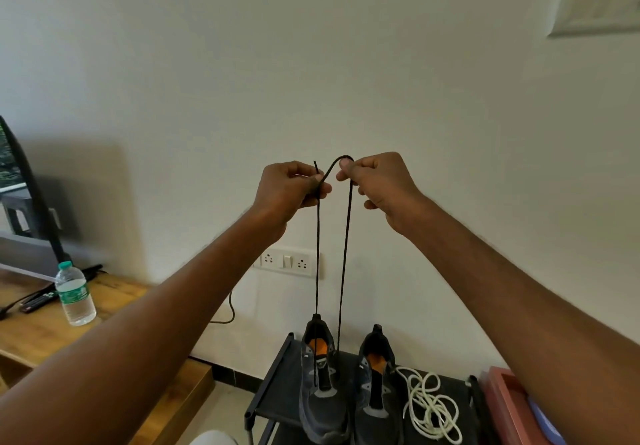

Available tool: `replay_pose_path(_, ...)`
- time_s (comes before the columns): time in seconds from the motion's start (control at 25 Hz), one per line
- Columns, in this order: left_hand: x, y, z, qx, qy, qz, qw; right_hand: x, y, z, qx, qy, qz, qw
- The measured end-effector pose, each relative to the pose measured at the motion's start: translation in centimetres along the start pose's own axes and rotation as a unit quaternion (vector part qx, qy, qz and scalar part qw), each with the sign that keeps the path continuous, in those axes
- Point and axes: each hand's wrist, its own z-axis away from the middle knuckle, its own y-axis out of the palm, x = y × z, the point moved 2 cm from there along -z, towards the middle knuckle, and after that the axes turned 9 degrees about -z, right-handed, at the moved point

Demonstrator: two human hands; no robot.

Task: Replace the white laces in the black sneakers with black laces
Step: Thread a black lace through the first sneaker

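**Both ends of the black lace held up level**

The left hand (pixel 289 190) pinches one end of the black lace (pixel 346 254) between thumb and fingers, its tip poking up just above the grip. The right hand (pixel 375 185) pinches the other end close beside it, and a short arch of lace bridges the two. Both hands are closed on the lace, raised and near each other.

From each grip a strand drops straight down, well below the hands, into the left sneaker (pixel 322 385), where it seems to pass through the lowest eyelets. The right sneaker (pixel 375 389) stands just beside it, unlaced, on a dark rack (pixel 277 392). The white laces (pixel 429 406) lie in a loose heap on the rack to the right of the shoes.

The lace looks light, thin and limp; it will sag and twist wherever it is not held taut. The stiff tips are likely the best place to hold for threading, pinched near the end so each stays aimed at an eyelet.
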Motion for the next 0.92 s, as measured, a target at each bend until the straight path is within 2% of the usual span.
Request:
replay_pose_path(0.36,-1.0,-0.4,0.1,-0.020,0.005,-0.013,1.000,-0.3,1.3,0.1,0.037,-0.012,0.004,0.999)
replay_pose_path(0.48,0.4,-1.1,1.3,-0.053,-0.033,0.022,0.998,-3.0,1.6,1.3,0.079,0.032,-0.063,0.994)
replay_pose_path(0.56,3.4,-1.5,2.8,-0.067,-0.060,0.015,0.996,-6.5,1.8,2.6,0.089,0.069,-0.089,0.990)
replay_pose_path(0.76,13.2,-1.7,6.4,-0.064,-0.143,-0.001,0.988,-16.3,2.5,5.8,0.087,0.144,-0.073,0.983)
replay_pose_path(0.92,20.2,0.5,9.1,-0.035,-0.208,-0.037,0.977,-23.7,3.3,7.7,0.075,0.202,-0.051,0.975)
